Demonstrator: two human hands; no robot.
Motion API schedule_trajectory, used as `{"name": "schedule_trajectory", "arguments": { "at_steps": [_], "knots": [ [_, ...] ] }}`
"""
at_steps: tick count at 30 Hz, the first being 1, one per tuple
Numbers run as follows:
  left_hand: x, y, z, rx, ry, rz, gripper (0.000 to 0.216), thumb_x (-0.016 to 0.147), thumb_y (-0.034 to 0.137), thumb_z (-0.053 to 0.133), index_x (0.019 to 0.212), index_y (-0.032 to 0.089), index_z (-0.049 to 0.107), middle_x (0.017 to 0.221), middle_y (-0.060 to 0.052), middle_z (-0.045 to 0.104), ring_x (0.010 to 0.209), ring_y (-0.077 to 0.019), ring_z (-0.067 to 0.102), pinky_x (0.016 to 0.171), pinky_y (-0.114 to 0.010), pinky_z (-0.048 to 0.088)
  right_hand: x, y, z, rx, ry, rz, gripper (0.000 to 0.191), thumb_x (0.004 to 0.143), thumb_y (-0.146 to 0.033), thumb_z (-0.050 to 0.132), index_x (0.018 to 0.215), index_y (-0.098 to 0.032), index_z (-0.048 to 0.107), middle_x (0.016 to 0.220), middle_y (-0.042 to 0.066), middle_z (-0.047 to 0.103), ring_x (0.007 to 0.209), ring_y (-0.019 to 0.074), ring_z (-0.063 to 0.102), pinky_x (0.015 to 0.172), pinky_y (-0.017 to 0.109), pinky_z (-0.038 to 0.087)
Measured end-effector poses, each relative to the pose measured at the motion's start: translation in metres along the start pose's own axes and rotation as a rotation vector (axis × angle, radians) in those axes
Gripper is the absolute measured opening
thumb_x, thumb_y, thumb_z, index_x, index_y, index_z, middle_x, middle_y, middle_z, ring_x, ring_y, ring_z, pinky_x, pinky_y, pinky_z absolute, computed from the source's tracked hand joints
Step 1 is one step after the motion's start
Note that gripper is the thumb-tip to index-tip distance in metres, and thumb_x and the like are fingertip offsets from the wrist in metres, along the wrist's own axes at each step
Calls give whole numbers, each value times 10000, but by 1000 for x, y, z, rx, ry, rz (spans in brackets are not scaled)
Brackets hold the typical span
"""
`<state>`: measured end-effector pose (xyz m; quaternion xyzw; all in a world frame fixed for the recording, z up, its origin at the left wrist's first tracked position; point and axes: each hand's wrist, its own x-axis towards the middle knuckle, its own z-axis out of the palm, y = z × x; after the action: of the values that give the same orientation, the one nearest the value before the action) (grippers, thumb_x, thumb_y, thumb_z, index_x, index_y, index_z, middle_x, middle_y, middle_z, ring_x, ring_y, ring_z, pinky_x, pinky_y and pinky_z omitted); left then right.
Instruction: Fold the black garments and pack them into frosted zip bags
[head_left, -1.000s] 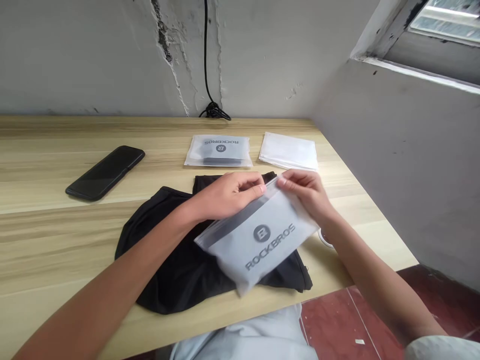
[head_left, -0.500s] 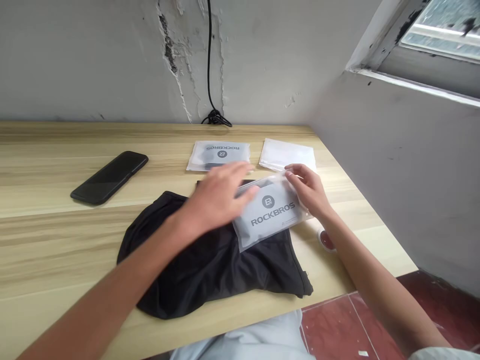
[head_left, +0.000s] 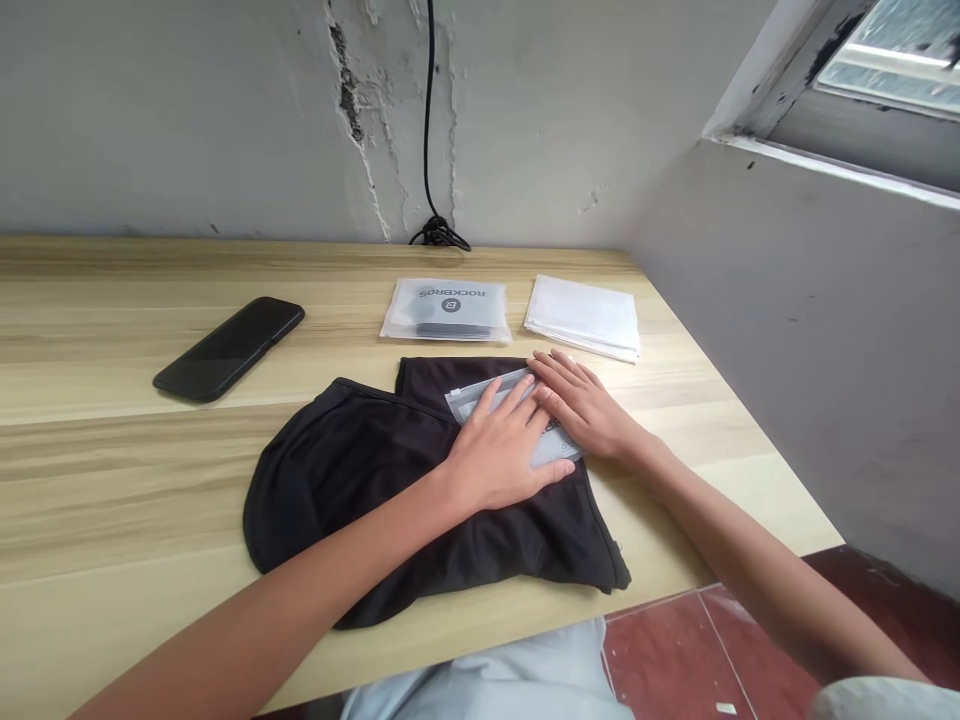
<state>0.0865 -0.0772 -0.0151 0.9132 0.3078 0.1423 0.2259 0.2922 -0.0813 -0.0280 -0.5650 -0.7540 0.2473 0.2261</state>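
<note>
**As we press down flat, a frosted zip bag (head_left: 486, 393) sits under our grip**

Our left hand (head_left: 504, 447) and right hand (head_left: 581, 405) lie open, fingers spread, pinching nothing. The bag lies beneath and between them, on black fabric (head_left: 352, 500). Beyond, on the wooden table (head_left: 135, 480), sit a ROCKBROS bag (head_left: 446, 310), a stack of white packets (head_left: 583, 318) and a black phone (head_left: 229, 349).

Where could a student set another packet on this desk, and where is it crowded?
Bare wood lies below the phone and right of the black cloth. Crowded: the left hand and right hand on the zip pouch.
</note>
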Motion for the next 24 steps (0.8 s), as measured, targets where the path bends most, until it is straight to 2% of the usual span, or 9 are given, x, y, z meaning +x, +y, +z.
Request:
{"name": "schedule_trajectory", "arguments": {
  "at_steps": [4,8,10,12,14,16,19,21,24],
  "knots": [
    [2,-5,-3,-98,-29,-7,676,984,628,565,1516,212,535,1675,-177,449,1631,-360,256,1331,-612,40,-1,3,5,3,-8,-16,596,1111,-600,283,1663,-391,366,1764,-25,300,1668,245,146,1348,537,98],
    [11,-22,-16,-81,57,-170,598,1023,541,502,1511,197,525,1641,-181,487,1556,-363,387,1274,-569,255,-1,7,0,114,79,-29,639,1094,-621,336,1663,-333,367,1775,39,285,1660,250,190,1346,521,142],
    [18,-30,-26,-30,124,-292,609,964,552,588,1444,178,570,1501,-203,599,1431,-408,500,1181,-585,355,-1,8,-5,202,178,-26,631,1089,-620,357,1624,-291,420,1756,89,324,1633,267,264,1330,514,214],
    [22,-35,-38,-30,125,-341,536,893,584,671,1264,197,661,1292,-170,702,1264,-413,597,1092,-568,409,-1,7,-9,285,276,-6,585,1084,-617,379,1541,-273,501,1679,127,433,1558,292,394,1287,516,310],
    [25,-36,-51,-91,99,-331,384,838,572,731,989,220,697,1067,-111,739,1062,-364,658,967,-487,465,-1,5,-13,378,332,42,539,1074,-620,407,1458,-270,552,1584,142,524,1453,307,509,1215,520,408],
    [25,-34,-67,-189,41,-314,308,807,507,765,787,227,637,870,-53,707,846,-282,648,780,-380,475,-1,4,-15,471,357,103,508,1064,-623,435,1413,-277,566,1528,141,563,1390,307,560,1159,511,462],
    [23,-33,-93,-461,-33,-311,305,799,449,790,747,222,592,768,-1,648,696,-194,602,607,-283,423,1,7,-16,560,417,145,465,1055,-619,462,1361,-291,583,1497,125,579,1359,298,585,1135,496,480],
    [23,-36,-107,-719,81,-356,274,799,421,811,838,214,635,822,-5,679,725,-187,646,608,-265,469,3,12,-16,595,466,135,440,1051,-617,466,1316,-292,598,1483,115,581,1325,295,611,1110,486,498],
    [28,-48,-116,-1087,479,-503,266,796,302,807,1006,194,685,909,-41,748,769,-200,718,657,-283,569,6,19,-17,616,517,137,425,1043,-620,466,1250,-281,617,1444,111,594,1259,296,651,1048,473,532]
  ]
}}
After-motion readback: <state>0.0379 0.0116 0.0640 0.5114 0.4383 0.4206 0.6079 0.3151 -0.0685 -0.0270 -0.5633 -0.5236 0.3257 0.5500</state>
